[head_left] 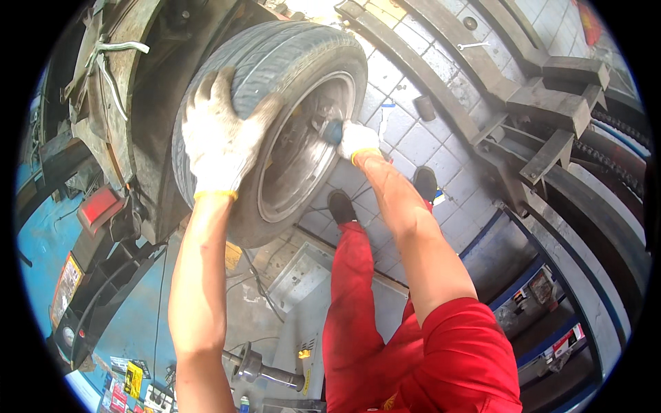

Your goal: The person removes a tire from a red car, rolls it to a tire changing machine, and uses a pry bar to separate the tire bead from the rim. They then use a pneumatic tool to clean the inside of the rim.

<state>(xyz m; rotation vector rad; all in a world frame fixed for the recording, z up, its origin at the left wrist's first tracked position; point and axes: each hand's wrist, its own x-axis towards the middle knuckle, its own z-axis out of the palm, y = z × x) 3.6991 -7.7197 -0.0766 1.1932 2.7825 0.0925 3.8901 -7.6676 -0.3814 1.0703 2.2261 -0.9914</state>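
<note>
A black car tyre on a metal rim stands tilted in front of me. My left hand, in a white glove with a yellow cuff, lies on the tread and upper sidewall with its fingers spread. My right hand, gloved alike, is closed at the wheel's open side. From its fingers a blue, rounded object points into the rim; motion smears it, so its exact kind is unclear. The inside of the rim is blurred too.
A machine with a worn metal plate stands left of the wheel, pliers on it. Dark steel rails cross the tiled floor, and a wrench lies far right. A blue-edged shelf unit stands at lower right, a metal shaft below.
</note>
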